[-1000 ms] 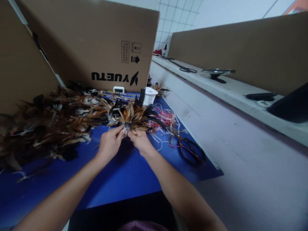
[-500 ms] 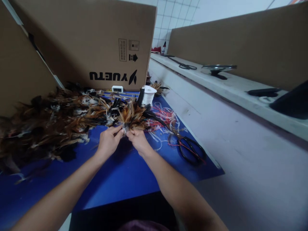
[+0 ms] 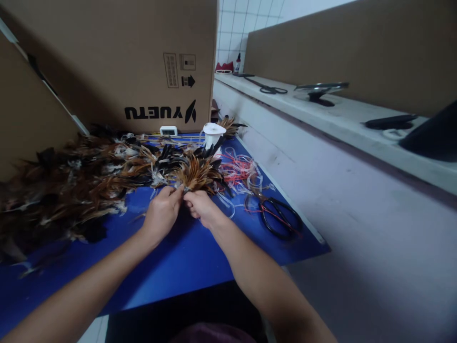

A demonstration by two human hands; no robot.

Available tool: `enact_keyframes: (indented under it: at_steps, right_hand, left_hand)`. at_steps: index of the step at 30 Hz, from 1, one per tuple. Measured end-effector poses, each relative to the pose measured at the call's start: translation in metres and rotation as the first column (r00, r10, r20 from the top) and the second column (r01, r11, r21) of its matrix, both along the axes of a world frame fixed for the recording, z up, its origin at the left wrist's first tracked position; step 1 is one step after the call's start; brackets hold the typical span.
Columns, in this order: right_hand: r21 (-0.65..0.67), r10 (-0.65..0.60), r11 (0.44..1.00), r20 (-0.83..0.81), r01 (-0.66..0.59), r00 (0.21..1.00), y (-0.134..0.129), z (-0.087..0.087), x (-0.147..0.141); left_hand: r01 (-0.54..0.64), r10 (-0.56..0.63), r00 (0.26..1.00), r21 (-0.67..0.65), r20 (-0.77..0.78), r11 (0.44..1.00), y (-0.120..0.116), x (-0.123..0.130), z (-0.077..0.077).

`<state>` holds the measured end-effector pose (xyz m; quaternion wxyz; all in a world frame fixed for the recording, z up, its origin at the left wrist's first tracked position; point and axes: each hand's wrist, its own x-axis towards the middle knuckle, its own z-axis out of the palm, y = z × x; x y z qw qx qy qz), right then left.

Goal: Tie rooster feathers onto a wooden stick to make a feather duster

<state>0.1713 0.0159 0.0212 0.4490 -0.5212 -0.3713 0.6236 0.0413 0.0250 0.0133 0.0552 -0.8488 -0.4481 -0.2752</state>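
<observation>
A bundle of brown and black feathers (image 3: 198, 172) fans out away from me, its base pinched between my hands. My left hand (image 3: 163, 212) is closed on the bundle's base, thumb and forefinger together. Close beside it, my right hand (image 3: 202, 207) is also closed at the base, with its fingers curled under. Whether it grips a strand there is too small to tell. Just beyond the bundle stands a white spool (image 3: 213, 135). To its left spreads a large pile of loose feathers (image 3: 78, 176).
Black-handled scissors (image 3: 280, 214) lie at the right of the blue table (image 3: 171, 271), near tangled red and clear strips (image 3: 241, 169). A small white digital display (image 3: 168, 131) sits before a cardboard box (image 3: 107, 62). A ledge (image 3: 285, 102) on the right holds another pair of scissors (image 3: 267, 88).
My view has shifted slightly. My right hand has turned and its fingers have curled tighter at the bundle's base. The feathers now lean more to the right, with my left hand still holding them.
</observation>
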Motion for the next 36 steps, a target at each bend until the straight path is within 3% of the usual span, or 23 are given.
enact_keyframes:
  at_steps: [6,13,18,23,26,29,33,36]
  right_hand:
    - [0.006,-0.013,1.0,-0.125,0.014,0.992,-0.003,0.006,0.0]
    - [0.055,-0.041,0.997,-0.062,0.044,0.997,-0.001,-0.002,-0.005]
    - [0.133,-0.076,0.988,-0.033,0.08,0.997,0.0,-0.003,-0.002]
    - [0.173,-0.094,0.98,-0.027,0.097,0.995,0.0,-0.003,-0.001]
    - [0.191,-0.105,0.975,-0.032,0.109,0.994,0.0,-0.004,-0.001]
    - [0.213,-0.132,0.968,-0.021,0.134,0.991,0.002,-0.007,-0.001]
    - [0.223,-0.157,0.962,-0.009,0.155,0.988,0.003,-0.011,-0.002]
    - [0.217,-0.156,0.965,0.009,0.15,0.988,0.003,-0.012,-0.002]
  left_hand:
    - [-0.03,0.035,0.996,0.065,-0.079,0.997,-0.004,0.004,0.001]
    - [-0.075,0.075,0.997,0.032,-0.025,0.997,-0.008,0.007,0.009]
    - [-0.133,0.156,0.968,-0.124,0.195,0.983,-0.007,0.011,0.014]
    - [-0.013,0.191,0.846,-0.338,0.498,0.941,0.002,0.011,0.019]
    - [0.108,0.253,0.701,-0.449,0.667,0.887,0.009,0.012,0.022]
    - [0.192,0.353,0.574,-0.54,0.739,0.819,0.014,0.014,0.028]
    - [0.29,0.458,0.512,-0.648,0.727,0.705,0.016,0.014,0.033]
    - [0.382,0.48,0.528,-0.701,0.701,0.603,0.019,0.011,0.035]
